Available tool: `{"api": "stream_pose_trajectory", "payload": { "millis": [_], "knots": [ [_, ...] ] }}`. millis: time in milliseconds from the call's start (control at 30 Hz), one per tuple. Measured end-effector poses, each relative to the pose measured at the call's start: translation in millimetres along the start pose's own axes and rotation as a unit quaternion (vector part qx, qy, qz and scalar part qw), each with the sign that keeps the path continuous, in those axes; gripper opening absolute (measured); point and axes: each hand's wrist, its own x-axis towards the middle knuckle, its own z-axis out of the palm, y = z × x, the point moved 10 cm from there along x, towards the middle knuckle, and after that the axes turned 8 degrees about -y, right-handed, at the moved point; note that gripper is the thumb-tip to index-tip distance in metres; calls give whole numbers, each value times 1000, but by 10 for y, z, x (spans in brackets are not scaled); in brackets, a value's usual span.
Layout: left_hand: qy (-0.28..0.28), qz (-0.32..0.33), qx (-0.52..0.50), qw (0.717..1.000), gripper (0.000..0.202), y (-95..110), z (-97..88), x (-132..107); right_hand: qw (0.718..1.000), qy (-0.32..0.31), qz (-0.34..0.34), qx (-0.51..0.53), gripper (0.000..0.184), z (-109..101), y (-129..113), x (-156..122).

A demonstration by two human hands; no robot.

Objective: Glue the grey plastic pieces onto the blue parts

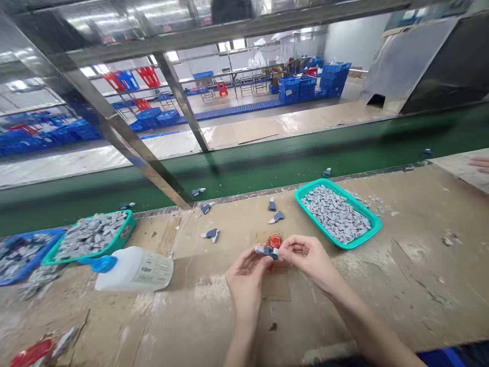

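My left hand (pixel 244 280) holds a small dark blue and light grey plastic part (pixel 272 253) between thumb and fingers, just above the table. My right hand (pixel 307 257) pinches at the right end of the same part; its fingertips hide what exactly they grip. Right behind the part is a small red round container (pixel 274 240), partly hidden by my hands. Similar blue and grey parts lie beyond my hands, such as one part (pixel 272 205) and another part (pixel 277 217). To the right sits a teal basket (pixel 376 224) full of small grey pieces (pixel 336 214).
A white plastic bottle (pixel 133 270) with a blue cap lies on its side at left. Behind it are a teal basket (pixel 128 229) of grey pieces and a blue basket (pixel 19 275). A green conveyor belt (pixel 244 173) runs behind the table. Another person's hand (pixel 480 163) shows far right.
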Motion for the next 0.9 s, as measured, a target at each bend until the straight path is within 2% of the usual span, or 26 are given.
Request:
{"api": "stream_pose_trajectory", "payload": {
  "millis": [133,233,400,533,633,700,767,800,833,900],
  "knots": [
    [-2,7,14,1000,31,10,16,-6,1000,1,13,-14,29,1,28,-4],
    [-31,3,25,999,31,10,76,-19,999,-30,25,-14,28,17,72,-18],
    [-126,28,62,990,29,77,256,13,996,-72,41,-43,31,28,98,-41],
    [-208,-19,38,977,45,14,435,122,997,-56,14,-54,29,40,3,-19],
    [-253,-43,33,966,51,-6,551,223,995,-53,-15,-81,26,-60,-90,48],
    [-250,-26,49,967,56,39,551,331,990,-15,-41,-136,26,-353,-184,115],
    [-219,16,82,972,56,131,468,493,966,99,-58,-232,24,-891,-316,156],
    [-200,40,104,974,55,183,410,592,938,173,-58,-294,24,-1195,-397,151],
    [-182,64,132,972,53,234,353,701,907,220,-39,-357,23,-1447,-446,166],
    [-156,106,196,962,52,310,261,951,851,241,14,-467,22,-1787,-474,278]
  ]
}}
